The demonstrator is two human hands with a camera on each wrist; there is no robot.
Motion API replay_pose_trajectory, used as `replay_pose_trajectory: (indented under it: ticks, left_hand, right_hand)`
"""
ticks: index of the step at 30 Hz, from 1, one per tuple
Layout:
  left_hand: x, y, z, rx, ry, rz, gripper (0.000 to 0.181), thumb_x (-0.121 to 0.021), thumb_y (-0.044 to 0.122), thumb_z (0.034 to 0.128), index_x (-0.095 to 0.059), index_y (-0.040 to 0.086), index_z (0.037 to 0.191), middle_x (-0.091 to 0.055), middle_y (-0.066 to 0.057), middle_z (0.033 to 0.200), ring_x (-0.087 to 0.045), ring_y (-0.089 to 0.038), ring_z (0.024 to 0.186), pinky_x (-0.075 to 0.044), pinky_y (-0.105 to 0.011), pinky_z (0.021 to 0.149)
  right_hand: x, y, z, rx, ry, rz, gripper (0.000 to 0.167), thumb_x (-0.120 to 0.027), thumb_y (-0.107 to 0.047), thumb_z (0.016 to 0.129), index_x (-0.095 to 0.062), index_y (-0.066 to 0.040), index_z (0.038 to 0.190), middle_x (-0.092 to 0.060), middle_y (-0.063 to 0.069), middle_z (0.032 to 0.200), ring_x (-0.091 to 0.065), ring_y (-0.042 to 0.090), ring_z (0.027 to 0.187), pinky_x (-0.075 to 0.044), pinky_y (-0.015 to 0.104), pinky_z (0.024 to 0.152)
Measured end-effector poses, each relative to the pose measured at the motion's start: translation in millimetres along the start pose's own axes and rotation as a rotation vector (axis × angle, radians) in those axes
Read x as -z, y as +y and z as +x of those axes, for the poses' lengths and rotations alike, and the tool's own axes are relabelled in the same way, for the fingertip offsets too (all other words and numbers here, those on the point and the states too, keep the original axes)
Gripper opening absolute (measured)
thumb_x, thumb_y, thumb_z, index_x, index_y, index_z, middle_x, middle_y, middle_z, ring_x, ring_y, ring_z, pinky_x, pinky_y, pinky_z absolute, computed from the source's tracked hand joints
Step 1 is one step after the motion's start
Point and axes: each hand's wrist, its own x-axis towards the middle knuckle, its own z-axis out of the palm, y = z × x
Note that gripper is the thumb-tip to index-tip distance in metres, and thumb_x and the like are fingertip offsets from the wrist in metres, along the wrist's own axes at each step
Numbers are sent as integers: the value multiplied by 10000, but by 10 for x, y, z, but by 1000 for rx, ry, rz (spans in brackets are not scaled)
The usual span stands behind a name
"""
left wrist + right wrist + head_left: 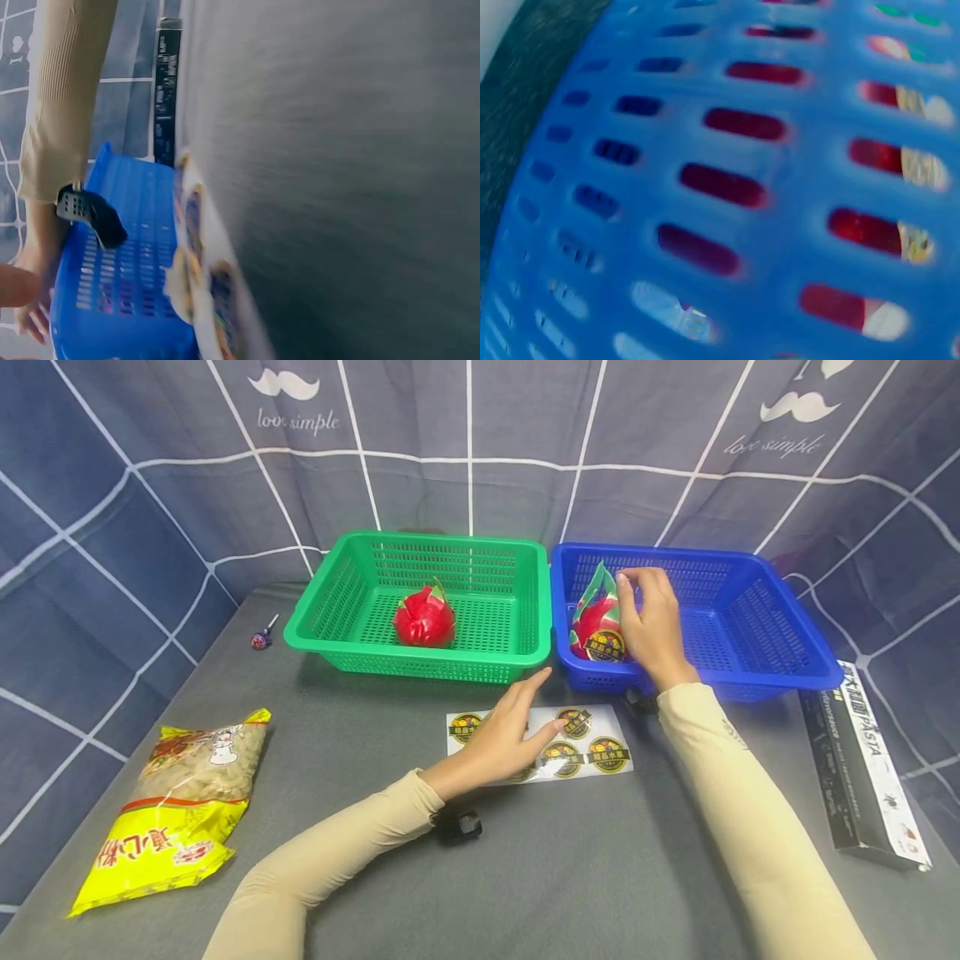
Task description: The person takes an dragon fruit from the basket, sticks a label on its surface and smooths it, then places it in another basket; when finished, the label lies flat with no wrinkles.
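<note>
In the head view my right hand (656,625) is inside the blue basket (761,652), beside a dragon fruit (592,618) that bears a round black-and-gold sticker (605,646). Its fingers are loosely bent near the fruit's green tips; whether they touch is unclear. The right wrist view shows only red parts of the fruit through the basket's slots. My left hand (497,739) is over a sheet of round fruit stickers (611,770) on the grey table, fingers extended and thumb apart, holding nothing.
A green basket (341,653) with another dragon fruit (424,617) stands left of the blue one. A yellow pasta bag (176,810) and a lollipop (262,635) lie at the left. The long black-and-white pasta box (862,768) lies at the right. A checked curtain (420,410) hangs behind.
</note>
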Motion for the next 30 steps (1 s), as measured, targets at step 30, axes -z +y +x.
replay_pose_trajectory:
  ticks: [30]
  left_hand:
    - [944,-1045,-371,486,776,-124,696,-481,484,881,-174,220,1447,-267,-170,1271,-415,-355,1082,-347,-459,928]
  right_hand:
    - [-457,-911,-841,518,-98,168,488,-326,-402,966,-442,3,1214,-621,87,810,-580,236,812,-442,386,822]
